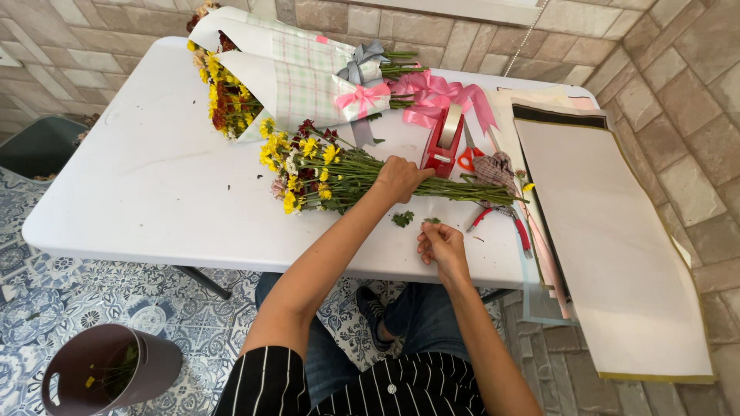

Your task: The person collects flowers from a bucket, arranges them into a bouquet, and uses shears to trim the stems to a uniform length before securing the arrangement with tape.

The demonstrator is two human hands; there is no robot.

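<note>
The left hand (401, 179) covers the part of the loose flower stems (462, 189) it grips. The red tape dispenser (442, 142) hides most of the orange-handled scissors (467, 158). The top sheet of the paper stack (617, 246) covers the sheets beneath, showing only edges. The bucket (108, 374) is cut by the bottom edge. What the right hand (442, 246) pinches is too small to tell.

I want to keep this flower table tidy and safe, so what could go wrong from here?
1. The left hand grips the loose bunch of yellow and red flowers mid-stem; squeezing could bruise stems or shed blooms.
2. The red tape dispenser stands right beside that hand and could get knocked.
3. The stack of wrapping paper sheets overhangs the white table and might slide off.
</note>
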